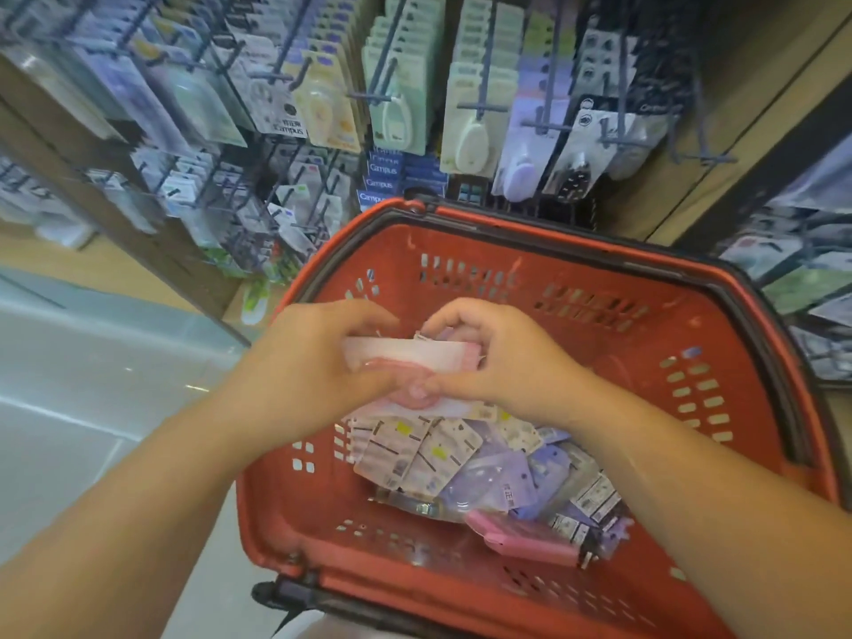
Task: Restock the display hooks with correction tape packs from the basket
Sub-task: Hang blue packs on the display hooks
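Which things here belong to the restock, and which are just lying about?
In the job: pink packs, gripped by left hand and right hand; loose packs; red basket; display hooks.
Just lying about: blue Campus stack; floor; green item by the shelf foot.

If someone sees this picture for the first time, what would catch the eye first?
The red basket fills the middle and lower frame, with loose packs in purple and pink heaped on its floor. Above them, the left hand and right hand grip a stack of pink packs together. Behind the basket, display hooks hang full of packs.
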A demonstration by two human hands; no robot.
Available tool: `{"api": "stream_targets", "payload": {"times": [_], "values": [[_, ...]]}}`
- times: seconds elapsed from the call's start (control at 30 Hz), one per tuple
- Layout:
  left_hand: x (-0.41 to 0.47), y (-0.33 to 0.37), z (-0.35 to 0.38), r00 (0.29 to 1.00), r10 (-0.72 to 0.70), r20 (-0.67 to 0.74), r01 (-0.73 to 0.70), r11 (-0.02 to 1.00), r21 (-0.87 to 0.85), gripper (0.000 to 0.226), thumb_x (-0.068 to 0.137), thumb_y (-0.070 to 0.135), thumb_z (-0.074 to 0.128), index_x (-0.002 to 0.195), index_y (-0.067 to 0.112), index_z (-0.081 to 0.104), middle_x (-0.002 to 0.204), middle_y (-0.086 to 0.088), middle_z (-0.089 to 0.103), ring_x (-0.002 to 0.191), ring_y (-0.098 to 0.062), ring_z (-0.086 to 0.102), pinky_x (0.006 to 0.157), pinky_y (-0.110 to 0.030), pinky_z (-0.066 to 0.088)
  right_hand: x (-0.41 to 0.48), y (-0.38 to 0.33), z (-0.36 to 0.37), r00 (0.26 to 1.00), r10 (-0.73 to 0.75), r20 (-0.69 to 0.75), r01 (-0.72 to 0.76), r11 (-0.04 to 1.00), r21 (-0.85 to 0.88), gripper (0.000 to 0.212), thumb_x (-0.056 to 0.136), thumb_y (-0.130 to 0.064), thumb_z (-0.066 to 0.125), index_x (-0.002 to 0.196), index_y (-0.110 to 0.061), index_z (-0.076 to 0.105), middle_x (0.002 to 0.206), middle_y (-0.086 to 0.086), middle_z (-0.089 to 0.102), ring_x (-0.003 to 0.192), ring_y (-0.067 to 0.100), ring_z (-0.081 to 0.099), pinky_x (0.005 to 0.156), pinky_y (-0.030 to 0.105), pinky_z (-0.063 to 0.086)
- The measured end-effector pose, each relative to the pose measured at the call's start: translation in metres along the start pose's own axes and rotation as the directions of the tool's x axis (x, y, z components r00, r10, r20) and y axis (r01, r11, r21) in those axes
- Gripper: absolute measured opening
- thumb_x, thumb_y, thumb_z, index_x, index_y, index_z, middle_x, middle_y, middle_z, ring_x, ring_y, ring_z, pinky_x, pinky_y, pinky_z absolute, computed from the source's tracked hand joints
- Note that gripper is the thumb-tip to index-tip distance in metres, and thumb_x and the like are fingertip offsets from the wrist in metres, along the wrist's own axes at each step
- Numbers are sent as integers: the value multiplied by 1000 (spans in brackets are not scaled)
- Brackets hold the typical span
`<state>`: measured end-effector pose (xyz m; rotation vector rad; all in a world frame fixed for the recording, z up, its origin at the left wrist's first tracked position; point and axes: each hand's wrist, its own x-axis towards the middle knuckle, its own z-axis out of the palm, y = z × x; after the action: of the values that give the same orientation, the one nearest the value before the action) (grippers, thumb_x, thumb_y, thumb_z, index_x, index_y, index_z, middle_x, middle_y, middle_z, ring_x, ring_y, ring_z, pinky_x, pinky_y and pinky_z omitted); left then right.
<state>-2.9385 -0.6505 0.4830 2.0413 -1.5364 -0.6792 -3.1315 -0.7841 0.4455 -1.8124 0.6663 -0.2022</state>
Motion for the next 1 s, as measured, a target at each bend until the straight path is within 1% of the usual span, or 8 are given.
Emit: {"api": "stream_targets", "payload": {"times": [0.17, 0.23, 0.37, 0.53, 0.63, 0.73, 0.83, 1.0], "values": [[-3, -2, 5, 985, -127, 117, 139, 985, -99, 52, 53, 73, 72, 81, 29, 72, 75, 4, 74, 71, -18, 70, 66, -52, 56, 5, -1, 0, 996, -31, -80, 52, 962, 269, 60, 74, -3, 90, 117, -31, 60, 94, 9, 77, 85, 27, 74, 74, 46, 60], [-6, -2, 7, 975, -142, 168, 172, 969, -177, 42, 55, 58, 78, 85, 30, 69, 78, 0, 75, 72, -24, 72, 68, -56, 58, 8, -5, 6, 997, -46, -69, 65, 950, 304, 56, 74, -5, 89, 116, -30, 61, 96, 12, 77, 89, 34, 74, 78, 52, 59], [-16, -5, 2, 981, -190, 51, 194, 891, -411, 39, 65, 34, 81, 100, 34, 66, 97, -4, 74, 89, -29, 74, 79, -63, 59, 24, -2, 12, 994, 12, -111, 35, 914, 405, 23, 96, -20, 70, 118, -22, 62, 91, 10, 76, 78, 21, 68, 67, 34, 52], [-33, -10, -11, 917, -383, -108, 231, 733, -640, 50, 69, 15, 75, 117, 28, 67, 112, -9, 78, 102, -35, 76, 92, -65, 59, 47, 72, 23, 912, 400, 91, -380, 907, -181, 42, 101, -52, 55, 129, -22, 61, 120, -8, 59, 112, 19, 60, 79, 26, 44], [-46, -9, -13, 906, -413, -95, 250, 702, -667, 53, 76, 8, 86, 123, 22, 66, 110, -6, 80, 100, -29, 78, 89, -57, 63, 52, 120, 49, 846, 493, 204, -329, 783, -527, 55, 95, -55, 64, 133, -16, 59, 129, 1, 62, 116, 24, 60, 90, 32, 49], [-55, -8, -12, 896, -432, -103, 243, 671, -700, 37, 88, 21, 75, 124, 23, 67, 108, -3, 81, 96, -25, 79, 82, -47, 66, 54, 137, 70, 858, 494, 142, -322, 732, -600, 45, 92, -49, 70, 123, -17, 66, 121, 3, 67, 111, 26, 63, 83, 32, 50], [-59, -8, -10, 880, -456, -133, 238, 666, -707, 36, 89, 28, 78, 124, 23, 68, 110, -4, 80, 98, -28, 79, 83, -49, 66, 54, 136, 78, 903, 419, 93, -249, 688, -682, 22, 92, -42, 72, 85, -24, 63, 102, 3, 63, 101, 29, 61, 73, 32, 45], [-54, -5, -7, 888, -442, -124, 225, 655, -721, 29, 96, 18, 74, 123, 25, 67, 109, -6, 81, 98, -31, 79, 84, -51, 65, 47, 102, 59, 949, 290, 123, -243, 923, -298, 25, 94, -17, 68, 74, -12, 52, 92, 7, 53, 87, 29, 57, 85, 45, 51]]}}
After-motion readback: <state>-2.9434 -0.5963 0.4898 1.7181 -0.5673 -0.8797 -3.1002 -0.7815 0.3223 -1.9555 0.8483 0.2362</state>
